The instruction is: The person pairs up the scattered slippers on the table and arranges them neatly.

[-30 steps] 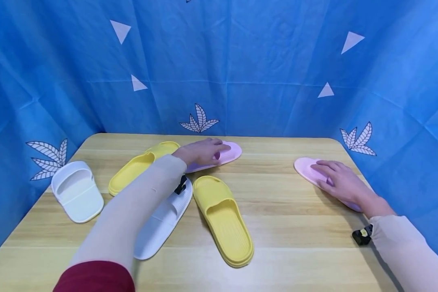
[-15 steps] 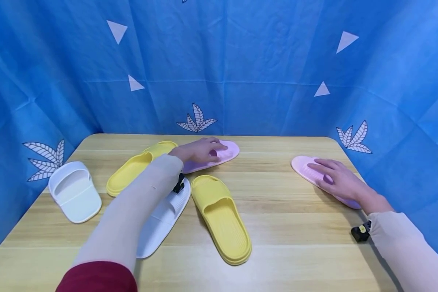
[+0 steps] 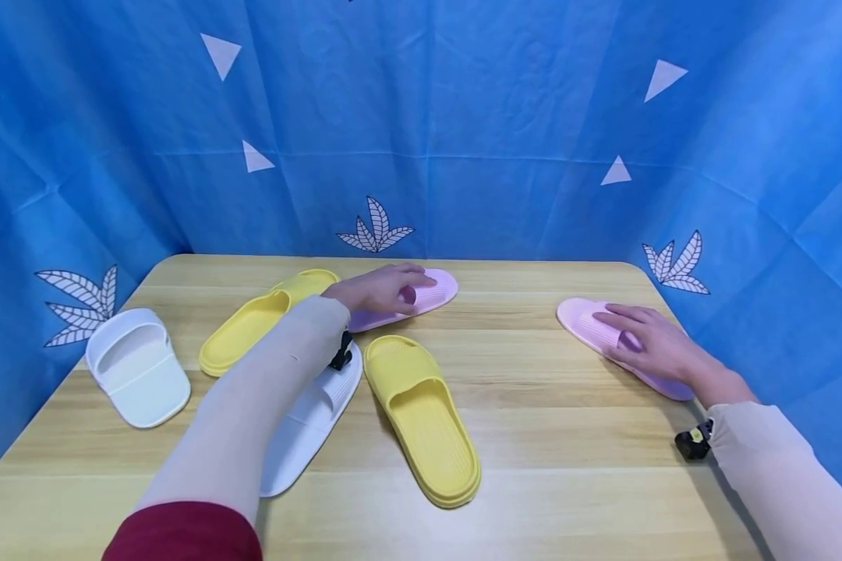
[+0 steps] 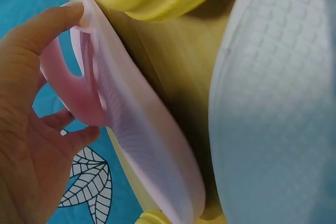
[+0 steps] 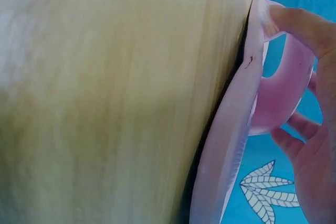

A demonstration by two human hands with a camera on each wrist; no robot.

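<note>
Toward the back centre, my left hand (image 3: 382,290) grips a pink slipper (image 3: 445,287) across its strap. In the left wrist view the thumb of the left hand (image 4: 31,108) presses one side of that slipper (image 4: 147,124), with fingertips at the strap's other side. On the right, my right hand (image 3: 656,343) holds the second pink slipper (image 3: 579,315) by its strap. The right wrist view shows the thumb of the right hand (image 5: 323,166) on one side of this slipper (image 5: 228,129) and fingers at the far side. Each hand partly covers its slipper.
Two yellow slippers lie left of centre, one behind my left forearm (image 3: 242,339) and one in front (image 3: 431,436). A white slipper (image 3: 295,444) is partly under that forearm; another (image 3: 147,389) sits at the left edge. A blue curtain (image 3: 428,117) surrounds the wooden table (image 3: 533,499).
The head view has shifted slightly, moving everything a little to the left in the picture. Both hands keep their grips, and the slippers show no clear movement on the table.
</note>
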